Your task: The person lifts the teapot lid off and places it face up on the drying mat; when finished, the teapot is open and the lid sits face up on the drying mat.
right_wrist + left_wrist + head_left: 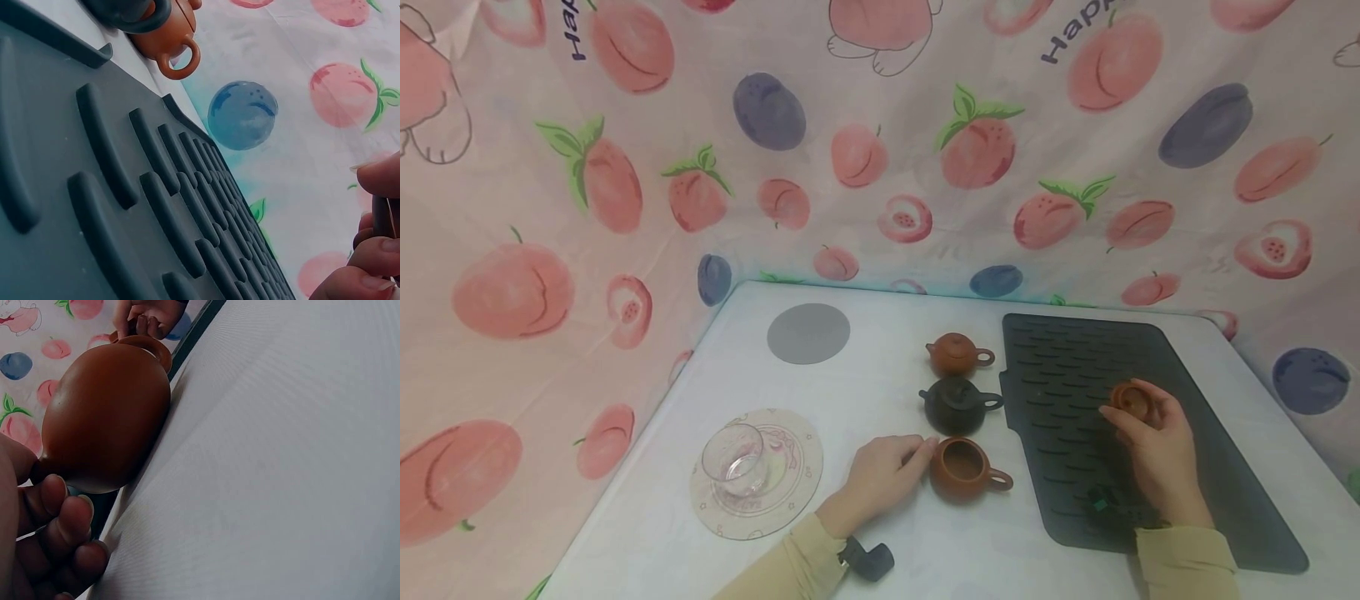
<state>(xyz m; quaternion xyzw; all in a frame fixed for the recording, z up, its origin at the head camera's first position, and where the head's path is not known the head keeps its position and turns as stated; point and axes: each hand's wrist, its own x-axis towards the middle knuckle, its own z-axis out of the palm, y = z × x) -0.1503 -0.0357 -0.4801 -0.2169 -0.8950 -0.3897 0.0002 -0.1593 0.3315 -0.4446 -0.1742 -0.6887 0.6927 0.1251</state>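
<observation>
The right hand [1157, 442] pinches the small lid [1130, 398] over the ridged mat [1075, 367], well right of the open teapot [964, 469] that the left hand [883, 477] steadies with straight fingers

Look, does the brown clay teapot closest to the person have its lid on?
No, the nearest brown clay teapot is open on top, and the right hand holds a small round brown lid over the dark ribbed mat.

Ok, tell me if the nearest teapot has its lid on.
Lid off: the nearest teapot shows an open mouth, and the right hand holds a small brown lid.
</observation>
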